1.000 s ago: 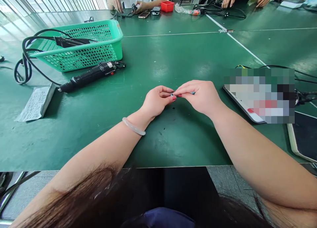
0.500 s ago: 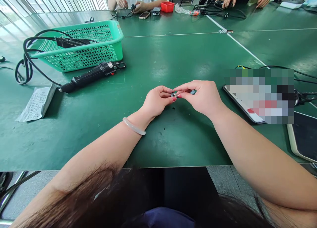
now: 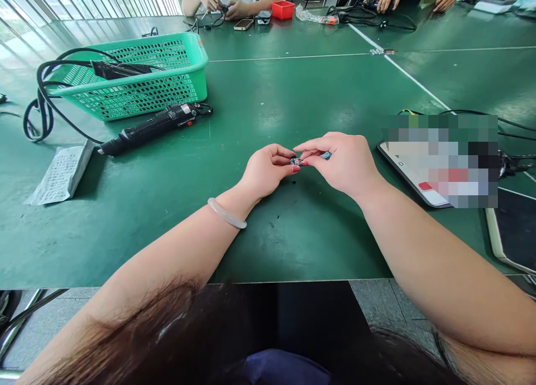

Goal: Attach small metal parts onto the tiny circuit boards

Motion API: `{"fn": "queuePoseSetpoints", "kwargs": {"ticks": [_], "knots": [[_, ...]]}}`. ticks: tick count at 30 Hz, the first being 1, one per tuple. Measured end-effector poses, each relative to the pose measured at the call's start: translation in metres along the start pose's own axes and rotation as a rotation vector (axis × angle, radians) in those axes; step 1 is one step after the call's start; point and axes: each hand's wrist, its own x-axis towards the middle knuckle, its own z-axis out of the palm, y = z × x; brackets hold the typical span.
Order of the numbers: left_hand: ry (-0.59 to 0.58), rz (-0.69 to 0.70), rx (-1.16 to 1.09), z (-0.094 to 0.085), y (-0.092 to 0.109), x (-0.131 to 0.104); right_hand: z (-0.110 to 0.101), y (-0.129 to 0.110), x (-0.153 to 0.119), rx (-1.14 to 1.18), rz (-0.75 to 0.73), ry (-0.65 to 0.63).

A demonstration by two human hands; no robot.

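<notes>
Just above the green tabletop, my left hand (image 3: 268,167) and my right hand (image 3: 345,160) meet at their fingertips. Between them is a small dark and silvery piece (image 3: 296,162), too small to make out exactly. My left thumb and fingers pinch its left end, while the right thumb and index finger close on its right side. A bluish bit (image 3: 326,155) shows behind my right thumb, perhaps part of the same piece; the fingers cover the rest. A tiny dark speck (image 3: 293,182) lies on the table below the fingertips.
A green basket (image 3: 138,95) with a black cabled device stands at left, a black electric screwdriver (image 3: 154,129) in front. Nearby lies a wrapped packet (image 3: 62,173). Two phone-like devices (image 3: 410,176) lie at right, one partly blurred. Two people's hands, cables and a red box (image 3: 283,9) are across the table.
My hands hold nearly the same pose around the small piece. Across the table, one person's hand has moved right and down to the dark item in front of them.
</notes>
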Motion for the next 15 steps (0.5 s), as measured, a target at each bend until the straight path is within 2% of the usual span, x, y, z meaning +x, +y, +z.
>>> {"fn": "queuePoseSetpoints", "kwargs": {"ticks": [15], "knots": [[-0.031,0.008,0.024,-0.0008,-0.0026,0.0005,0.0023,0.0003,-0.001,-0.016,-0.014,-0.021]]}}
